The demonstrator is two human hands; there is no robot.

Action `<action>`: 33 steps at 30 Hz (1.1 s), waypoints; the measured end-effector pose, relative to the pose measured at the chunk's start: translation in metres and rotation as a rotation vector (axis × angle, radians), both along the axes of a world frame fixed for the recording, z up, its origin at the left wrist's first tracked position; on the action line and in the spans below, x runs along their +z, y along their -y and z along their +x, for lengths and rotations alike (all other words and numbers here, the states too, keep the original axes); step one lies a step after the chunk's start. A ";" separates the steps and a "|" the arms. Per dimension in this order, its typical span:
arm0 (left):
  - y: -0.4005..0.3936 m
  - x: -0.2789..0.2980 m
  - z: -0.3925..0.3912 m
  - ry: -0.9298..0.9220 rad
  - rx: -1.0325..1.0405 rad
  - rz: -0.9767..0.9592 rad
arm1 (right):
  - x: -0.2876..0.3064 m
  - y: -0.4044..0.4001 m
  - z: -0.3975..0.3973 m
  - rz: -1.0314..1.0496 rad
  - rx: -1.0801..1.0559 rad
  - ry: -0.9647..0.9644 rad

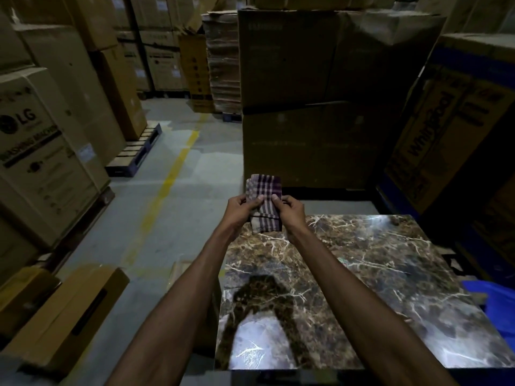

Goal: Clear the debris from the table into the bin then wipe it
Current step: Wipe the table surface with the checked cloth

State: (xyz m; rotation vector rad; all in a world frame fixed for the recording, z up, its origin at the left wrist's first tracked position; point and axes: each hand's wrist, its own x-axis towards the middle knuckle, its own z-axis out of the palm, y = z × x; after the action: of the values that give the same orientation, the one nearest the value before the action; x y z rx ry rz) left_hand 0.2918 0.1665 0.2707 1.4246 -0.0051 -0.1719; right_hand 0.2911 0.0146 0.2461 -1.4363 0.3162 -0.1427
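A folded checked cloth, purple and white, is held up in the air above the far left corner of the table. My left hand grips its left edge and my right hand grips its right edge, thumbs on the front. The table has a glossy dark brown marble top with white veins; I see no debris on it. A blue plastic bin shows at the table's right side, partly cut off by the frame edge.
Tall stacked cardboard boxes stand behind the table and at the right. More boxes on pallets line the left. A long carton lies on the floor at the lower left. The grey floor aisle has a yellow line.
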 end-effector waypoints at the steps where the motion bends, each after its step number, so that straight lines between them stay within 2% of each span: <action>1: -0.001 -0.003 0.000 -0.006 -0.001 0.006 | -0.003 0.000 0.002 -0.008 -0.010 -0.006; 4: -0.008 -0.012 -0.002 0.005 0.019 0.082 | -0.012 -0.003 0.006 -0.007 0.009 -0.023; 9: -0.028 -0.033 -0.006 0.043 0.139 0.159 | -0.027 -0.020 0.015 -0.014 0.177 -0.027; 18: -0.113 -0.105 -0.006 -0.128 0.280 0.188 | -0.087 -0.106 0.034 -0.191 0.298 -0.133; 23: -0.186 -0.167 0.022 -0.225 0.283 0.293 | -0.159 -0.174 0.066 -0.345 0.349 -0.228; 33: -0.296 -0.330 0.053 -0.584 0.303 0.525 | -0.320 -0.298 0.081 -0.376 0.239 -0.705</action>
State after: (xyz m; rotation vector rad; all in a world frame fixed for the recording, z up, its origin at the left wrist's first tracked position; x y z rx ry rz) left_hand 0.3447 0.4621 -0.0589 1.8249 0.7813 -0.3494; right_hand 0.3726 0.3131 -0.0741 -1.8567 0.7142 0.5387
